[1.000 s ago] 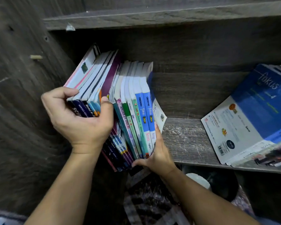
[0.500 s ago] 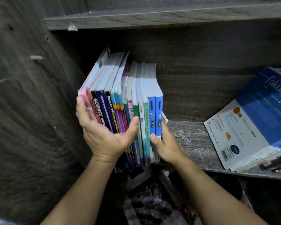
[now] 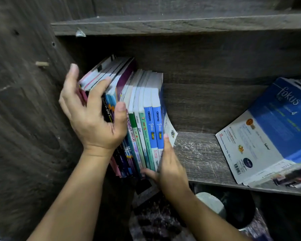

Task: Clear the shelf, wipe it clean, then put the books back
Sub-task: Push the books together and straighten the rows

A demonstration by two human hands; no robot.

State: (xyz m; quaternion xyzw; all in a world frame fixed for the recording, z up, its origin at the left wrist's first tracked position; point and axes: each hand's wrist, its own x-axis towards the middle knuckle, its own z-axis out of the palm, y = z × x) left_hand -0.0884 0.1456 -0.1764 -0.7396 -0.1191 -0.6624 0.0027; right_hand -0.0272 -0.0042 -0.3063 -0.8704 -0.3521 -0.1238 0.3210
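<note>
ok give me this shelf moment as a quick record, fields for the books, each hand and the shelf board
shelf: board scuffed, bare in the middle
row of books: upright, leaning left, at the left end by the side wall
left hand: grips the left part of the row, thumb between spines
right hand: fingers straight, flat against the row's right side, thumb at the spines' lower end
stack of books: at the right, tilted, blue fokus cover up
stage: books on the board; wiped or not, cannot tell
</note>
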